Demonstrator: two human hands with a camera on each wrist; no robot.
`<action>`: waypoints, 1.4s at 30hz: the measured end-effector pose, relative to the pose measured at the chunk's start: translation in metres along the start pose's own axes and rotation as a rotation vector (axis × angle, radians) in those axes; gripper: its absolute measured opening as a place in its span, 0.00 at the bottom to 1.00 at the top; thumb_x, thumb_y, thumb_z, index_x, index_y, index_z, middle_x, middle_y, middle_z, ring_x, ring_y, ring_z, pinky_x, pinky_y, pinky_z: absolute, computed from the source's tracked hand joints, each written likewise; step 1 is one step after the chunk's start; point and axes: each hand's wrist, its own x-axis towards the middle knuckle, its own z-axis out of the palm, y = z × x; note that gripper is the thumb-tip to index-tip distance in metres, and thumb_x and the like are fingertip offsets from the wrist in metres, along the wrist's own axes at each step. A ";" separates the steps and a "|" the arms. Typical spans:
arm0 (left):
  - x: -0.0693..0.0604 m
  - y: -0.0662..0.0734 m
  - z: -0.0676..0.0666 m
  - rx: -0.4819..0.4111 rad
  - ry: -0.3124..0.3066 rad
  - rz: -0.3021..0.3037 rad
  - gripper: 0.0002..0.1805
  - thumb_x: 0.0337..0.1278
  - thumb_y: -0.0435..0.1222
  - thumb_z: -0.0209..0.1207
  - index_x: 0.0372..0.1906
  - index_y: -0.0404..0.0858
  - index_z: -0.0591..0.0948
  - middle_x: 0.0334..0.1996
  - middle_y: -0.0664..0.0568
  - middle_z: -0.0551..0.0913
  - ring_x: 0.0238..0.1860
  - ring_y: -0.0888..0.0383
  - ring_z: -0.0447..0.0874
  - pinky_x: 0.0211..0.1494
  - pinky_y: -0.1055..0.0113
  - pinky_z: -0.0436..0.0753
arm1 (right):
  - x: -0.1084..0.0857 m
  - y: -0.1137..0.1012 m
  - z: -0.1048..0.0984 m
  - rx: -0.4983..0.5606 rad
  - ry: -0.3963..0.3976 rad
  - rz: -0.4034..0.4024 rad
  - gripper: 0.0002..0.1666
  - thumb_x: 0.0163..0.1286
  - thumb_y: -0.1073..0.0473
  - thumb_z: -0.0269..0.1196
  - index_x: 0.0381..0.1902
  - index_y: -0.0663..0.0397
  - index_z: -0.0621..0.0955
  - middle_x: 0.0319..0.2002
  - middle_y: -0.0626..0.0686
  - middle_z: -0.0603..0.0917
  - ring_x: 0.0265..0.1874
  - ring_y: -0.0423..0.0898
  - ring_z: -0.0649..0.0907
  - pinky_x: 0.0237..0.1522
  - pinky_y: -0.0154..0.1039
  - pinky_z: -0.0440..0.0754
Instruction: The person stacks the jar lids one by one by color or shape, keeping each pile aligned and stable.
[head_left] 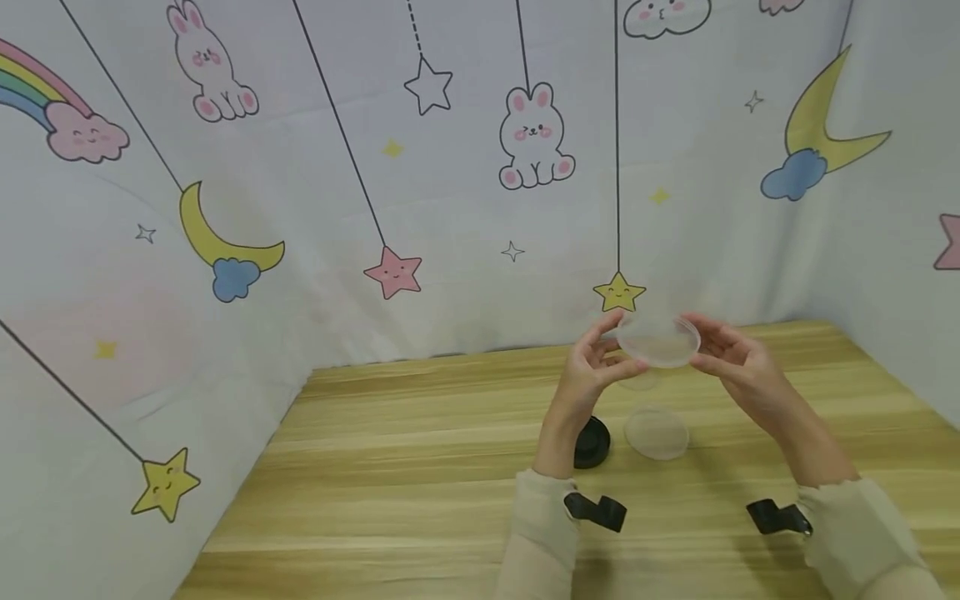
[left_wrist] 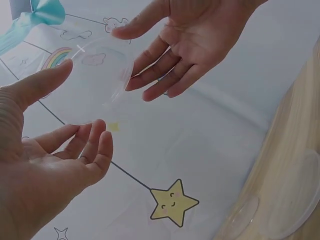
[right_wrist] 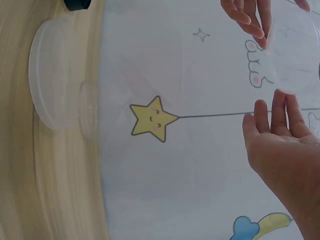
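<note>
Above the back part of the table, both hands hold a clear round plastic lid (head_left: 660,348) with a thin raised rim. My left hand (head_left: 588,362) grips its left edge between thumb and fingers, and my right hand (head_left: 738,354) grips the right edge the same way. In the left wrist view, the lid (left_wrist: 95,80) is see-through, with the backdrop's drawings showing behind it. The right wrist view has the lid (right_wrist: 295,55) at its upper right, cut by the frame edge.
Below the hands, a translucent round container (head_left: 657,433) lies on the wooden table (head_left: 420,467). Beyond it is a smaller clear disc (head_left: 637,381), partly hidden. A black round object (head_left: 592,442) sits beside my left wrist, partly covered by it. A printed cloth backdrop (head_left: 450,200) stands behind.
</note>
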 end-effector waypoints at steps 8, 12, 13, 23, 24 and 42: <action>0.004 -0.015 -0.012 0.092 0.009 -0.147 0.39 0.52 0.17 0.60 0.71 0.37 0.66 0.61 0.37 0.75 0.43 0.63 0.81 0.50 0.68 0.84 | -0.004 0.015 -0.019 -0.303 -0.043 0.268 0.30 0.74 0.67 0.53 0.72 0.54 0.64 0.60 0.28 0.73 0.57 0.24 0.75 0.51 0.20 0.70; 0.005 -0.023 -0.015 0.147 0.010 -0.197 0.39 0.50 0.18 0.62 0.70 0.36 0.67 0.59 0.40 0.77 0.42 0.62 0.81 0.46 0.71 0.82 | -0.008 0.024 -0.026 -0.351 -0.079 0.303 0.29 0.74 0.68 0.54 0.71 0.52 0.65 0.59 0.27 0.74 0.55 0.25 0.76 0.50 0.21 0.72; 0.005 -0.025 -0.015 0.158 0.009 -0.204 0.39 0.50 0.18 0.63 0.70 0.36 0.67 0.59 0.41 0.77 0.42 0.61 0.81 0.45 0.72 0.82 | -0.008 0.025 -0.028 -0.347 -0.089 0.302 0.29 0.73 0.68 0.54 0.70 0.52 0.65 0.58 0.28 0.75 0.55 0.26 0.77 0.50 0.22 0.73; 0.007 -0.042 -0.018 0.308 -0.061 -0.306 0.42 0.48 0.23 0.66 0.72 0.37 0.66 0.64 0.45 0.72 0.52 0.57 0.77 0.50 0.70 0.80 | -0.016 0.037 -0.043 -0.398 -0.186 0.443 0.37 0.72 0.65 0.56 0.75 0.58 0.58 0.60 0.23 0.67 0.54 0.24 0.73 0.50 0.29 0.76; 0.007 -0.044 -0.018 0.334 -0.072 -0.313 0.42 0.48 0.24 0.67 0.72 0.38 0.66 0.63 0.44 0.73 0.51 0.59 0.76 0.49 0.70 0.79 | -0.016 0.039 -0.044 -0.396 -0.197 0.448 0.37 0.72 0.65 0.56 0.75 0.58 0.57 0.61 0.24 0.67 0.54 0.24 0.73 0.50 0.29 0.76; 0.002 -0.067 -0.022 0.592 -0.135 -0.358 0.39 0.40 0.26 0.73 0.65 0.34 0.74 0.58 0.47 0.79 0.42 0.65 0.74 0.47 0.74 0.76 | -0.026 0.056 -0.054 -0.348 -0.344 0.512 0.36 0.69 0.66 0.59 0.73 0.56 0.62 0.56 0.36 0.74 0.52 0.31 0.75 0.49 0.34 0.78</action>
